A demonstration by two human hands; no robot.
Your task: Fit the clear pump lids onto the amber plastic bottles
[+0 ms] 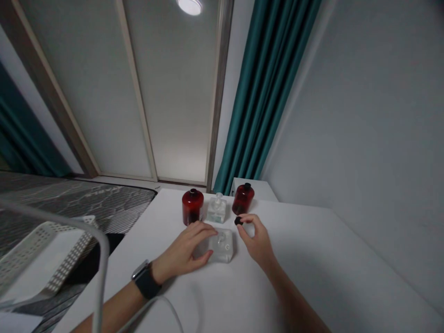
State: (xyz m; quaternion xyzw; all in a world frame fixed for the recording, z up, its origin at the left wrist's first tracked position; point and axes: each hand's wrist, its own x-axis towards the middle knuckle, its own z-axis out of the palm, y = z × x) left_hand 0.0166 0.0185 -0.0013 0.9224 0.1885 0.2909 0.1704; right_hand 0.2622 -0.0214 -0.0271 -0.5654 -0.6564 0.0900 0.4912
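On the white table, my left hand point(190, 247), with a dark-banded watch at its wrist, holds a clear square glass bottle point(225, 247) from its left side. The bottle's left part is hidden by the fingers. Its round neck shows on the side facing up. Just to the right and a little higher, my right hand point(255, 238) pinches a small black cap point(238, 220) between thumb and fingertips, apart from the bottle. Behind the hands stand a dark red bottle point(193, 206), a second clear glass bottle point(217, 210) and another dark red bottle point(243, 199), both red ones with black tops.
A white perforated basket point(65, 263) sits low at the left, beside the table point(312, 259). A pale curved tube point(103, 273) crosses the left foreground. A white cabinet point(262, 187) stands beyond the table's far edge, before a green curtain point(263, 92). A wall point(381, 115) borders the right.
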